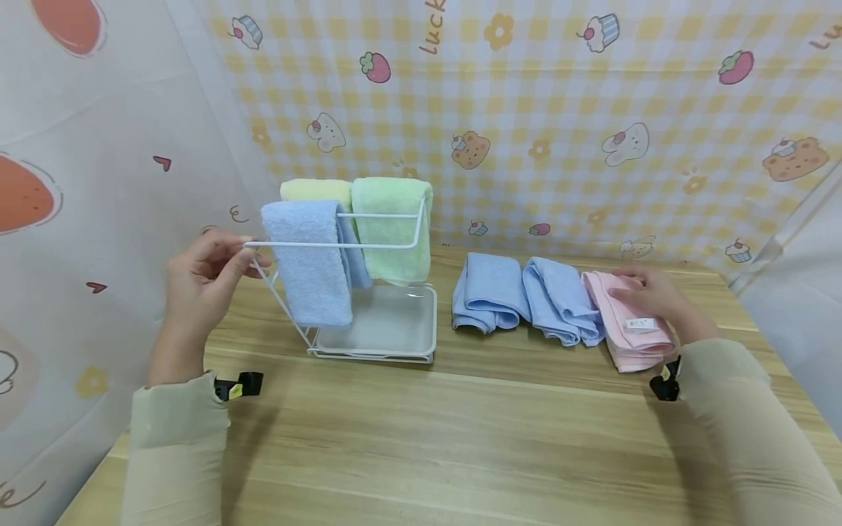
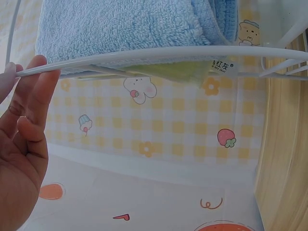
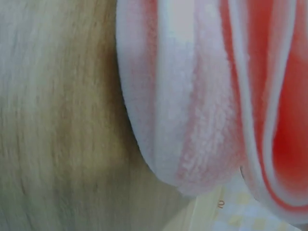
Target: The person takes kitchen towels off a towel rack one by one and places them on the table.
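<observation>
At the left, a white wire towel rack stands on the table, with a blue towel, a yellow towel and a green towel draped over its bars. My left hand pinches the rack's near left corner between thumb and fingers; the left wrist view shows its fingertips on the white bar. On the right, my right hand grips the upper part of a folded pink towel with a white label. Pink folds fill much of the right wrist view, where the hand is out of sight.
Two folded blue towels lie between the rack and the pink towel. A pale tray sits in the rack's base. Behind the wooden table hangs a patterned checked cloth, with a pale printed cloth at the left.
</observation>
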`<state>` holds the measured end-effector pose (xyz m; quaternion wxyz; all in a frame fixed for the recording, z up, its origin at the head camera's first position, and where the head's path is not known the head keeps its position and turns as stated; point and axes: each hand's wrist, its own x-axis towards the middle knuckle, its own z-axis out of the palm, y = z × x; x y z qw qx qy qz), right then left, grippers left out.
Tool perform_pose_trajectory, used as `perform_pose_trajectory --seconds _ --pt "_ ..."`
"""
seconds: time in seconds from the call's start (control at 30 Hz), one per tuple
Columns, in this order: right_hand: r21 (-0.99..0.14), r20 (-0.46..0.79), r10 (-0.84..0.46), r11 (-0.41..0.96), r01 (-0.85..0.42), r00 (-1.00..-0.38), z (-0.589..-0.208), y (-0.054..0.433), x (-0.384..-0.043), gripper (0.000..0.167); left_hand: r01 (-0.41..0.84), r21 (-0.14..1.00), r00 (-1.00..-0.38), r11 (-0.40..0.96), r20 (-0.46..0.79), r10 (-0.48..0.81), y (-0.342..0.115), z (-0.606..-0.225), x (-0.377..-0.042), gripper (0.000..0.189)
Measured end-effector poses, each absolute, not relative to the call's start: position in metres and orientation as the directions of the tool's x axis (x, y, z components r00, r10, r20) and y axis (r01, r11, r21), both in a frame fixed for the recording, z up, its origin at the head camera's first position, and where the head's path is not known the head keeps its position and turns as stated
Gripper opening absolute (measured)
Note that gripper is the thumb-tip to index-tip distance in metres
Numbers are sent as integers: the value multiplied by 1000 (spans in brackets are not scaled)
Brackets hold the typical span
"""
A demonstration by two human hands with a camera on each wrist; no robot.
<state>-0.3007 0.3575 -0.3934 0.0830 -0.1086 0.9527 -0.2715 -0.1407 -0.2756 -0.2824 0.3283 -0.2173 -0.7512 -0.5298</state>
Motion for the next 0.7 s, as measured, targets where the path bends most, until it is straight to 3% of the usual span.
perform_pose_trajectory --seconds 0.37,0.7 --pt "-590 -28 -243 787 -180 -970 -379 350 -291 60 681 664 -690 308 723 -32 -275 -282 -140 12" --pt "-547 282 -312 724 -420 -907 -353 321 -289 41 670 664 -694 332 719 -36 -276 -284 -141 13"
